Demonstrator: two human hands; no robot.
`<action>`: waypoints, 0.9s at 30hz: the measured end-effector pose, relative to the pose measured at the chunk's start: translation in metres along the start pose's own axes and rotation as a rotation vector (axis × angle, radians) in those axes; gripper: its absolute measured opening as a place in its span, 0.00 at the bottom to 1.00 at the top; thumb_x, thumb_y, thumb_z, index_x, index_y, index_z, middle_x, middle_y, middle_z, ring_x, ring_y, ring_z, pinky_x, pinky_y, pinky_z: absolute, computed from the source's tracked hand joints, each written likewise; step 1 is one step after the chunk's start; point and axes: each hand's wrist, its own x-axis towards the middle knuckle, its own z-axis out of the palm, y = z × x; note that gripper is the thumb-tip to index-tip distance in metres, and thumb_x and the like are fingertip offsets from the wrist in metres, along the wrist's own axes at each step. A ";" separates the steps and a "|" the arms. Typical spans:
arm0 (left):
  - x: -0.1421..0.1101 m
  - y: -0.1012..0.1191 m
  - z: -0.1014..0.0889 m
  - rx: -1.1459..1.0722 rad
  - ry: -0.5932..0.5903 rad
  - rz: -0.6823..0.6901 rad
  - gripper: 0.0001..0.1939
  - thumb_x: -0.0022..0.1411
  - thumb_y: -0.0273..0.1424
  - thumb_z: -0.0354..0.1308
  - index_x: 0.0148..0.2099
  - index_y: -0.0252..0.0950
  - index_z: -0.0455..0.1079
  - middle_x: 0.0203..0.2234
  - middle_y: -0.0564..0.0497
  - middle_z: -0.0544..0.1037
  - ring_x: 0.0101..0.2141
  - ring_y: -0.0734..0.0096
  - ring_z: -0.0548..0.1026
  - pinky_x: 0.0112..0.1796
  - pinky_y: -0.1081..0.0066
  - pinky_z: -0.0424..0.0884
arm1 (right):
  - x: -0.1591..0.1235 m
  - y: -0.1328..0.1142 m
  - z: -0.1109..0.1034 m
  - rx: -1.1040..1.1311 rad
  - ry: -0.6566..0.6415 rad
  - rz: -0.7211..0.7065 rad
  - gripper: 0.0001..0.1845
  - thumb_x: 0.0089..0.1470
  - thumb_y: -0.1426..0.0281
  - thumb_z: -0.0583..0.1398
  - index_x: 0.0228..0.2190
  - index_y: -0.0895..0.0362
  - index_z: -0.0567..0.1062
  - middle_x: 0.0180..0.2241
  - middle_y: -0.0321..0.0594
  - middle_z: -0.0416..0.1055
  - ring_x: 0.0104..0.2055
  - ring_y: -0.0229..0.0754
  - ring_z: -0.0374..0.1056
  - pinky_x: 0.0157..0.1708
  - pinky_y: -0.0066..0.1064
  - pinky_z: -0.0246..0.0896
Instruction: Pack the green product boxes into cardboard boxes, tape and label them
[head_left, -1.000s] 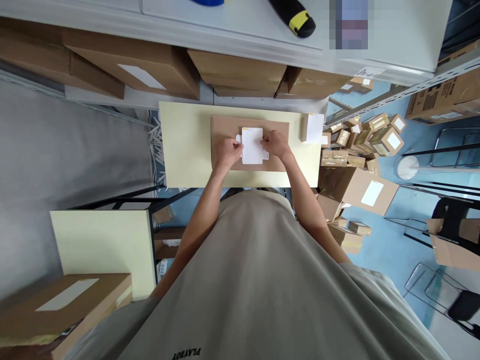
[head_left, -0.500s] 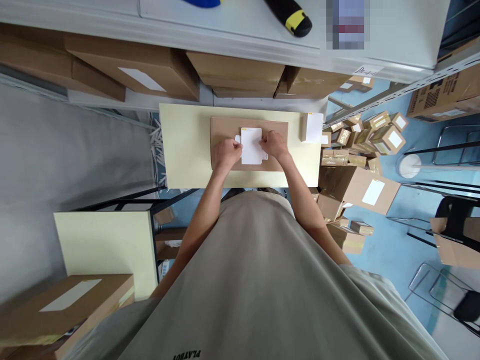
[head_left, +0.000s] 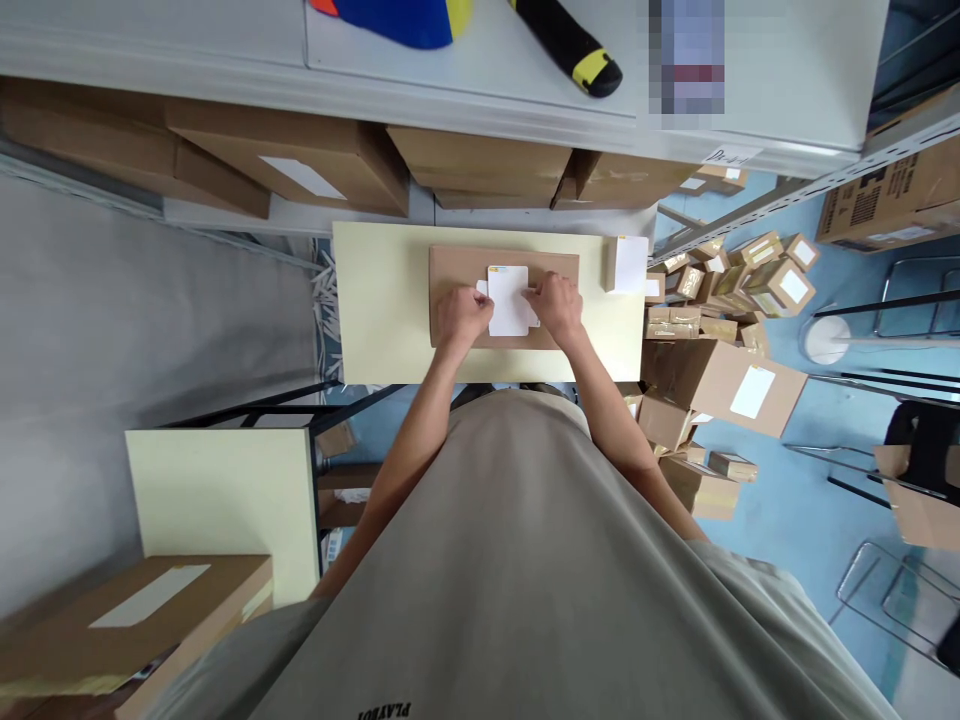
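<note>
A flat-looking white carton with small side flaps is over a brown cardboard box in the middle of the narrow cream tabletop. My left hand pinches the carton at its left edge, fingers closed by the flap. On the opposite edge, my right hand is closed in a similar pinch, knuckles up. Farther right on the tabletop stands a white box, apart from both hands.
Above the tabletop's far side runs a grey shelf bearing a black-and-yellow handle and a blue object. Brown boxes sit beneath it. Many cartons are piled on the floor at right. Another cream table is at lower left.
The view has shifted slightly, so the whole scene sits a little lower. Both hands keep their pinch on the white carton's sides, with only slight finger movement.
</note>
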 end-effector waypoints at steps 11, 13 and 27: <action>-0.005 0.000 0.005 0.117 0.043 0.109 0.12 0.76 0.29 0.58 0.51 0.32 0.82 0.51 0.34 0.87 0.56 0.47 0.83 0.58 0.58 0.74 | -0.035 -0.013 0.047 -0.070 0.054 -0.466 0.39 0.79 0.60 0.41 0.81 0.67 0.47 0.84 0.51 0.41 0.86 0.55 0.35 0.84 0.57 0.31; -0.004 -0.004 0.006 0.114 0.034 0.130 0.12 0.77 0.30 0.58 0.52 0.32 0.81 0.53 0.35 0.87 0.58 0.48 0.83 0.60 0.58 0.73 | -0.015 -0.021 0.050 -0.073 0.072 -0.443 0.40 0.79 0.61 0.41 0.82 0.66 0.44 0.84 0.49 0.39 0.87 0.55 0.34 0.84 0.58 0.29; 0.004 -0.034 0.014 0.042 0.040 0.097 0.14 0.82 0.35 0.48 0.54 0.36 0.74 0.50 0.36 0.85 0.55 0.45 0.83 0.58 0.54 0.74 | -0.070 -0.014 0.080 -0.048 -0.052 -0.634 0.39 0.79 0.61 0.43 0.82 0.66 0.45 0.84 0.49 0.41 0.86 0.52 0.35 0.85 0.55 0.33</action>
